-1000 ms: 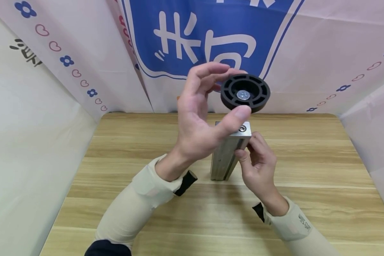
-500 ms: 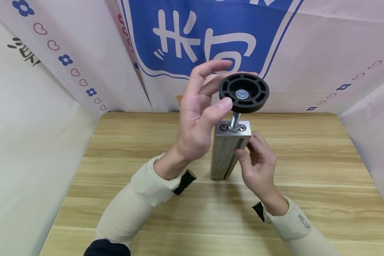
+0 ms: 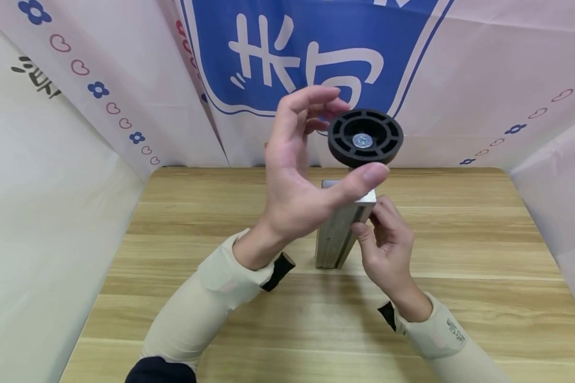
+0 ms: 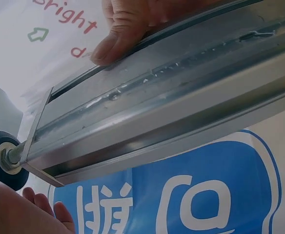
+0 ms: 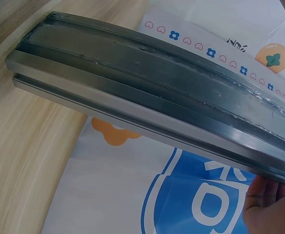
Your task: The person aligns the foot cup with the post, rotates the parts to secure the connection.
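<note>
An aluminium profile point(image 3: 336, 239) stands upright on the table. A black round levelling foot point(image 3: 364, 139) with a screw in its centre sits above its top end, joined by a threaded stem point(image 4: 18, 153) in the left wrist view. My left hand point(image 3: 294, 183) is around the foot with fingers loosely bent behind it. Its thumb stretches in front, below the rim, hiding most of the stem; whether it touches cannot be told. My right hand point(image 3: 390, 250) grips the profile's right side, thumb in front, fingers behind. In the right wrist view, the profile point(image 5: 147, 87) fills much of the picture.
A wooden table point(image 3: 182, 255) lies beneath, its back edge near a printed white cloth point(image 3: 484, 69) with a blue sign point(image 3: 278, 101). Another white cloth point(image 3: 43, 186) bounds the left. Both wrists wear pale bands with black pieces attached.
My left thumb swept from the foot's left side to its right front; the fingers drew back to the left. Foot and profile stay in place. My right hand has kept its hold.
</note>
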A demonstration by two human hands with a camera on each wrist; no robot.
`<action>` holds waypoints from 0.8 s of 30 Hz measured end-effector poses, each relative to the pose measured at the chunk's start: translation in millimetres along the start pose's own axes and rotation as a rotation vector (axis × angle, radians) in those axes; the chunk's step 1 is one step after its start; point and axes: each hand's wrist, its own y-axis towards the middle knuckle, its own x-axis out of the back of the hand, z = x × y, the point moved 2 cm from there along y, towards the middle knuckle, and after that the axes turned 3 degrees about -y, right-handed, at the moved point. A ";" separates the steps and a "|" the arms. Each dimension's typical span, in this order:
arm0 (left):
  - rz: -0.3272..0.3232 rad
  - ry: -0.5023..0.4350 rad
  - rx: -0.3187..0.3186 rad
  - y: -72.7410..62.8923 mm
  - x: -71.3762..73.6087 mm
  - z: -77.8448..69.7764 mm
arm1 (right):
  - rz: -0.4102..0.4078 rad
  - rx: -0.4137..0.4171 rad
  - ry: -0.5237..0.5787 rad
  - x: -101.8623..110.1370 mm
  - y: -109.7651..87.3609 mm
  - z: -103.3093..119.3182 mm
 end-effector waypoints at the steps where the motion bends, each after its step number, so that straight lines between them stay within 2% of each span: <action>1: -0.002 0.010 0.001 0.0 -0.3 -0.4 | 0.001 0.001 0.001 0.0 -0.1 0.0; 5: -0.009 0.009 0.005 -0.2 -1.1 -0.2 | 0.003 0.001 -0.001 0.0 -0.1 -0.2; 16: 0.013 -0.124 0.044 -4.2 1.9 5.5 | 0.002 -0.004 -0.004 -0.4 -0.2 -0.1; 24: 0.080 -0.275 0.160 -6.9 0.5 8.7 | -0.001 -0.009 -0.016 -0.1 0.1 -0.2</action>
